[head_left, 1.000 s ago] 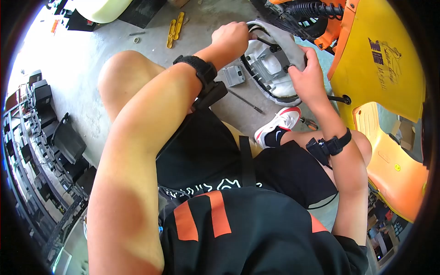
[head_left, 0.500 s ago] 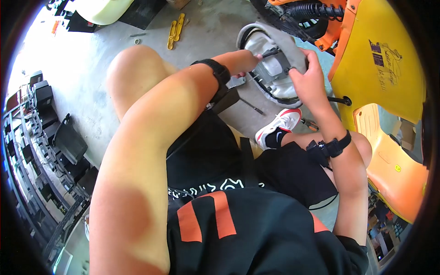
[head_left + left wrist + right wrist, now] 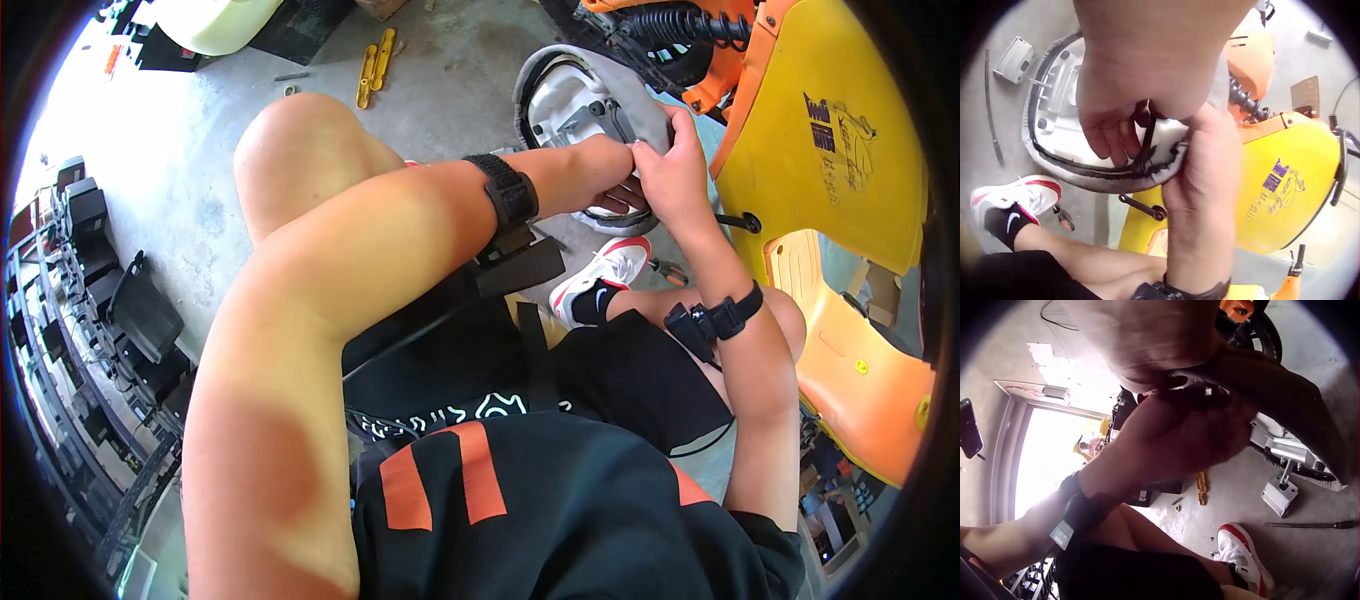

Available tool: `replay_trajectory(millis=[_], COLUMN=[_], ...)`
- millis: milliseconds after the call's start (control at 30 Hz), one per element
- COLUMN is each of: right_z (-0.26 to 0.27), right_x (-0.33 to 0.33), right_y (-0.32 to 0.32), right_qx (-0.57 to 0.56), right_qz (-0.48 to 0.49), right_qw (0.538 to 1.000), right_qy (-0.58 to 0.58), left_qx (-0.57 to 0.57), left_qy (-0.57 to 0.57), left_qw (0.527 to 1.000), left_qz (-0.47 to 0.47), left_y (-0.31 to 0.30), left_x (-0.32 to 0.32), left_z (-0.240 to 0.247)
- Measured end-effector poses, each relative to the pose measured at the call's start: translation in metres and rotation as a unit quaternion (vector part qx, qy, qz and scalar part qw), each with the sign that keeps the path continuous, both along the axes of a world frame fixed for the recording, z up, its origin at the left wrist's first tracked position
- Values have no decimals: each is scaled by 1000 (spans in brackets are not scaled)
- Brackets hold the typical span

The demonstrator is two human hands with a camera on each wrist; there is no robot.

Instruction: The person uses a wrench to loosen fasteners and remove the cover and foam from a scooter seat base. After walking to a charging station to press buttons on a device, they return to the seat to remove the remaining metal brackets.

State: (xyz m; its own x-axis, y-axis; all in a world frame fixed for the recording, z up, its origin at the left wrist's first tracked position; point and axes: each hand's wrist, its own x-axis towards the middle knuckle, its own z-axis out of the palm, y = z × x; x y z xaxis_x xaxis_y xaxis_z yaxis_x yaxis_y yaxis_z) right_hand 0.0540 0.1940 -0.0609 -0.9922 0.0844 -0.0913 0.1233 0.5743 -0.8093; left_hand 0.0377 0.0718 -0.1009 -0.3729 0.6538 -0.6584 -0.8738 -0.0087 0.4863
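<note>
Head view: our right hand [image 3: 678,175] curls round the padded grey edge of an oval, white-shelled seat [image 3: 575,108] near a smooth yellow panel [image 3: 825,150]. Our left hand [image 3: 600,168] bends its fingers there; its hold, we can't tell.

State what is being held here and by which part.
The right hand grips the grey seat-like piece by its rim; whether the left hand pinches anything cannot be told.

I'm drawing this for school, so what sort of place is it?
Probably a repair workshop: a yellow vehicle has its spring showing, and two loose yellow parts lie on the floor.
</note>
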Motion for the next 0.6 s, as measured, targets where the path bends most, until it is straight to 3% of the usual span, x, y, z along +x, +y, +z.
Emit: replay_trajectory(millis=[467,600], right_z=[3,-1], right_x=[0,0], right_y=[-1,2], right_qx=[-42,-38], right_qz=[-6,2], right_qw=[999,999], right_qy=[-9,6], left_qx=[-10,-88], left_qy=[-50,-58], left_qw=[992,984], left_qz=[112,142], left_y=[-8,-11], left_x=[-9,-10], left_z=[9,8])
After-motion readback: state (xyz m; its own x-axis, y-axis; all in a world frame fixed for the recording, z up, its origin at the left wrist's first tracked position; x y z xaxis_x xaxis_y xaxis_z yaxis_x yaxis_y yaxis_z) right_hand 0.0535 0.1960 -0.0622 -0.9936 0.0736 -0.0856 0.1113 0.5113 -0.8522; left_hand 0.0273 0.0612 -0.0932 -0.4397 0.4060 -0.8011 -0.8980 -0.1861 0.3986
